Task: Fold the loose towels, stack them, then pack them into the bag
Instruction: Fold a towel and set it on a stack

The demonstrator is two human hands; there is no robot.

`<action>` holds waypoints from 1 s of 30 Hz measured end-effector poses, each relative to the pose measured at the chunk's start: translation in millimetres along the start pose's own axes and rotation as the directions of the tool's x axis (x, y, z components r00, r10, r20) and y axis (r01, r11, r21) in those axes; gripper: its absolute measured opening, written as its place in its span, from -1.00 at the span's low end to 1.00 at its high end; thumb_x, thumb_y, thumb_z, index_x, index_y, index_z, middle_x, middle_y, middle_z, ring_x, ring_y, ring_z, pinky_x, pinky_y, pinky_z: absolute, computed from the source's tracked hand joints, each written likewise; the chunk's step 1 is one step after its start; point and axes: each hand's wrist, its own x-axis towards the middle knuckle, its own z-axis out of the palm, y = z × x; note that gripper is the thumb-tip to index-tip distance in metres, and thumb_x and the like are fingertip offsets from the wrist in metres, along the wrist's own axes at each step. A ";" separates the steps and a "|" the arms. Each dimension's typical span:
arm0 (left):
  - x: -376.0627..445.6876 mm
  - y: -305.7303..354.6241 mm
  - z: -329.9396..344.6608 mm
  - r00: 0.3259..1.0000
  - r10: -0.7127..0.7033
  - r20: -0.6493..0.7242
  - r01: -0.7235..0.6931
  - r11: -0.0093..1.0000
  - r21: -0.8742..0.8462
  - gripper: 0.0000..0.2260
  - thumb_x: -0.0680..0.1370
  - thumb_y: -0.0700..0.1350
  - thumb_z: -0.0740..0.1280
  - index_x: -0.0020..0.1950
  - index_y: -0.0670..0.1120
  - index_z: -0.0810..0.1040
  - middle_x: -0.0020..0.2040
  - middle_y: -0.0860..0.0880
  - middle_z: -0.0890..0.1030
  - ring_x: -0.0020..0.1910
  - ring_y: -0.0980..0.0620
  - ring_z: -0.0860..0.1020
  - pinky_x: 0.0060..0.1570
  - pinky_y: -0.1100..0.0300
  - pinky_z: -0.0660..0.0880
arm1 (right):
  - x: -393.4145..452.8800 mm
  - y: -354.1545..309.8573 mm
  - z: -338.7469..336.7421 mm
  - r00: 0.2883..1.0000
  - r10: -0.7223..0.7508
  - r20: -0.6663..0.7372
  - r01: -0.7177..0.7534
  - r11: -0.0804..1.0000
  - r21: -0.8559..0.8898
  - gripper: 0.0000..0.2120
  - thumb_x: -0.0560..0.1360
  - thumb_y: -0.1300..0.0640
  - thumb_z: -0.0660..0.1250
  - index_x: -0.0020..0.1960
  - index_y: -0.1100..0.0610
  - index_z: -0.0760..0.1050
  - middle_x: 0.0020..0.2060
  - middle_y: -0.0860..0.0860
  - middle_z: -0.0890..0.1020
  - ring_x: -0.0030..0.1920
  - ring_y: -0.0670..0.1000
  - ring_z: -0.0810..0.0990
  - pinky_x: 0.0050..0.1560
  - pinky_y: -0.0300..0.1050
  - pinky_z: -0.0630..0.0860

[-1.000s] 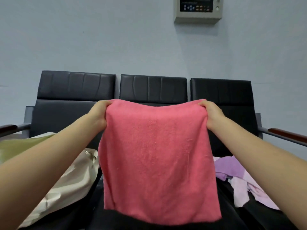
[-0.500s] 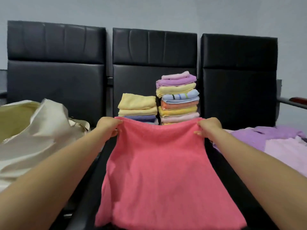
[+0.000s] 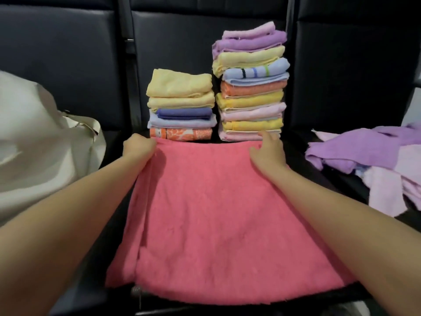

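A pink towel (image 3: 218,224) lies spread flat on the middle black seat, and a second layer shows along its left edge. My left hand (image 3: 139,148) grips its far left corner with curled fingers. At the far right corner my right hand (image 3: 268,151) rests on the cloth with its fingers stretched forward. Just behind the towel stand two stacks of folded towels: a short stack (image 3: 181,108) on the left and a taller stack (image 3: 251,85) on the right. The cream bag (image 3: 41,142) sits on the left seat.
Loose purple and pale pink towels (image 3: 373,160) lie in a heap on the right seat. Black seat backs (image 3: 68,55) rise behind everything. The pink towel's near edge hangs over the seat front.
The pink towel came down from hanging in the air to lying flat on the seat. Both hands moved down and forward with it, and my right hand's fingers loosened.
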 end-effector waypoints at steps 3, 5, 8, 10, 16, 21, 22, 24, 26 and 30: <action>-25.1 -1.0 -20.6 0.995 0.060 0.084 -0.063 0.997 0.041 -0.65 0.53 0.05 0.24 -0.13 -0.23 0.61 -0.03 -0.28 0.63 0.03 -0.28 0.58 -0.13 0.07 0.46 | -33.3 -18.7 -8.9 0.994 -0.088 0.072 0.089 0.996 -0.015 -0.58 0.50 0.16 0.29 0.35 0.16 0.41 0.28 0.18 0.45 0.31 0.19 0.37 0.25 0.00 0.34; -54.0 -3.5 -35.3 0.985 0.136 0.103 -0.142 0.988 0.053 -0.66 0.54 0.04 0.22 -0.36 -0.11 0.48 -0.26 -0.17 0.58 -0.13 -0.20 0.55 -0.30 0.12 0.38 | -61.2 -34.9 -16.4 0.980 -0.146 0.132 0.144 0.989 0.026 -0.62 0.50 0.16 0.30 0.31 0.14 0.45 0.25 0.14 0.48 0.30 0.15 0.38 0.25 -0.04 0.33; -104.0 -6.4 -59.9 0.961 0.236 0.142 -0.251 0.963 0.096 -0.77 0.52 -0.03 0.25 -0.29 -0.10 0.48 -0.30 -0.04 0.54 -0.28 -0.04 0.48 -0.34 0.13 0.30 | -106.7 -56.7 -29.9 0.950 -0.240 0.201 0.227 0.970 0.088 -0.73 0.50 0.17 0.31 0.19 0.12 0.55 0.13 0.09 0.56 0.20 0.10 0.48 0.20 -0.08 0.37; -141.5 -10.5 -75.8 0.944 0.285 0.166 -0.300 0.951 0.076 -0.80 0.55 -0.03 0.27 -0.17 -0.14 0.53 -0.25 -0.02 0.56 -0.23 0.00 0.49 -0.23 0.13 0.34 | -138.6 -65.8 -43.5 0.935 -0.278 0.222 0.257 0.959 0.117 -0.82 0.50 0.15 0.31 0.07 0.11 0.60 0.01 0.05 0.59 0.07 0.05 0.54 0.11 -0.08 0.43; -224.6 -43.1 -132.0 0.826 0.370 0.426 -0.487 0.848 0.209 -0.63 0.45 0.19 0.39 -0.39 -0.07 0.53 -0.44 0.05 0.58 -0.40 0.13 0.52 -0.27 0.15 0.45 | -203.5 -65.3 -88.7 0.858 -0.404 0.318 0.397 0.913 0.090 -0.86 0.49 -0.05 0.36 -0.09 0.01 0.59 -0.16 -0.13 0.53 -0.18 -0.13 0.45 -0.12 -0.15 0.44; -233.8 -54.1 -136.2 0.824 0.328 0.461 -0.530 0.732 0.427 -0.54 0.44 0.27 0.36 -0.44 -0.04 0.38 -0.47 0.04 0.43 -0.42 0.12 0.43 -0.37 0.17 0.33 | -236.2 -67.6 -88.8 0.736 -0.515 0.440 0.573 0.819 -0.001 -0.71 0.51 -0.10 0.32 0.17 0.00 0.54 0.03 -0.09 0.52 0.10 -0.05 0.47 0.03 -0.12 0.43; -230.7 -55.7 -135.6 0.827 0.276 0.490 -0.512 0.731 0.452 -0.53 0.46 0.28 0.33 -0.43 -0.06 0.40 -0.45 0.03 0.44 -0.40 0.09 0.44 -0.33 0.16 0.36 | -242.1 -68.3 -85.6 0.692 -0.539 0.480 0.630 0.776 -0.038 -0.66 0.52 -0.10 0.30 0.24 0.01 0.50 0.09 -0.06 0.50 0.16 -0.03 0.44 0.06 -0.11 0.41; -225.2 -58.7 -136.6 0.842 0.208 0.497 -0.468 0.740 0.483 -0.52 0.48 0.29 0.28 -0.40 -0.08 0.45 -0.43 0.01 0.47 -0.38 0.04 0.48 -0.30 0.16 0.40 | -248.4 -71.3 -80.4 0.633 -0.582 0.510 0.708 0.702 -0.078 -0.58 0.53 -0.09 0.28 0.33 0.04 0.43 0.16 -0.01 0.46 0.21 0.01 0.40 0.08 -0.09 0.40; -224.3 -60.7 -137.3 0.867 0.204 0.455 -0.438 0.749 0.498 -0.54 0.49 0.27 0.25 -0.33 -0.11 0.54 -0.41 -0.01 0.50 -0.36 0.03 0.50 -0.32 0.17 0.40 | -248.9 -75.1 -78.3 0.616 -0.599 0.512 0.728 0.681 -0.079 -0.56 0.54 -0.09 0.28 0.36 0.06 0.40 0.16 0.01 0.45 0.20 0.03 0.40 0.06 -0.09 0.39; -229.4 -63.0 -131.1 0.899 0.215 0.382 -0.394 0.778 0.489 -0.52 0.50 0.29 0.22 -0.36 -0.09 0.47 -0.40 0.02 0.51 -0.34 0.03 0.52 -0.37 0.19 0.34 | -245.3 -76.9 -76.0 0.599 -0.607 0.523 0.739 0.670 -0.069 -0.57 0.53 -0.08 0.29 0.34 0.06 0.39 0.16 -0.01 0.44 0.19 0.00 0.40 -0.01 -0.16 0.34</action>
